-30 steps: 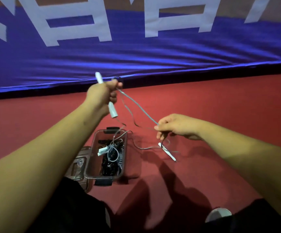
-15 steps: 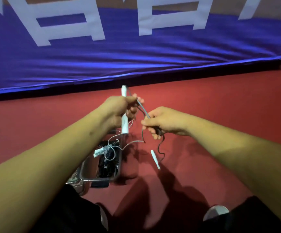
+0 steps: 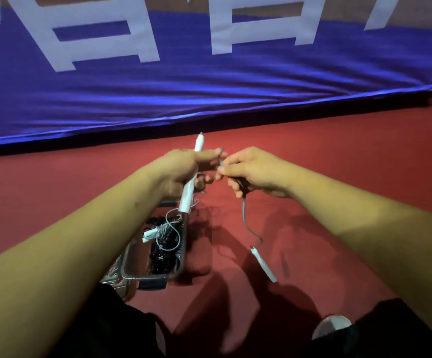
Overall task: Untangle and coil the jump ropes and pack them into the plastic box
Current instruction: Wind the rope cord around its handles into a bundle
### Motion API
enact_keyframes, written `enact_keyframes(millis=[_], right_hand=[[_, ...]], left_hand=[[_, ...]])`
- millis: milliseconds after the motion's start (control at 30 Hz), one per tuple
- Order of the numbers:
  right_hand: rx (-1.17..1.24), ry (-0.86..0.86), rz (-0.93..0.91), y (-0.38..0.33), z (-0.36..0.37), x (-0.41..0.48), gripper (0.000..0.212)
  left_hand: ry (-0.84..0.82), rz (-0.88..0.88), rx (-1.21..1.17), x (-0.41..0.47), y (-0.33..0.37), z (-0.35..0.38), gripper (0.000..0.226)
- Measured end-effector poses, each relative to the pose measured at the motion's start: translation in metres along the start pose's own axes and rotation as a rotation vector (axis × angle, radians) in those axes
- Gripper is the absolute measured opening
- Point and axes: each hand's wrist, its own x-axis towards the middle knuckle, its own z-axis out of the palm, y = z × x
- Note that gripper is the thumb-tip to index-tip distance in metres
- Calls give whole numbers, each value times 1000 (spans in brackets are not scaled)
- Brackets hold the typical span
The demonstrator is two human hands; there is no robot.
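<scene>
Since a second before, the hands had closed from well apart to nearly touching above the plastic box (image 3: pixel 153 276), the left hand (image 3: pixel 178 169) curled round one white handle (image 3: pixel 187 195), the right hand (image 3: pixel 259 171) pinching the gathered cord (image 3: pixel 244 215), its second handle (image 3: pixel 264 266) dangling over the red floor (image 3: pixel 339 164).

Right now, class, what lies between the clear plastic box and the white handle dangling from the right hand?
Only bare red floor, crossed by shadows, separates the plastic box from the dangling handle, as the head view shows.
</scene>
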Motion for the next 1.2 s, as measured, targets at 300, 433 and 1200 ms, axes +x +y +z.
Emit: enact_keyframes(millis=[300, 433, 1200], right_hand=[[-217, -53, 296, 44, -21, -7, 30], [305, 210, 140, 11, -19, 1, 32], [-199, 460, 201, 12, -41, 8, 72]], left_hand=[[206, 388, -342, 3, 28, -41, 19], [154, 275, 120, 7, -5, -43, 29], [-413, 3, 100, 0, -38, 33, 15]])
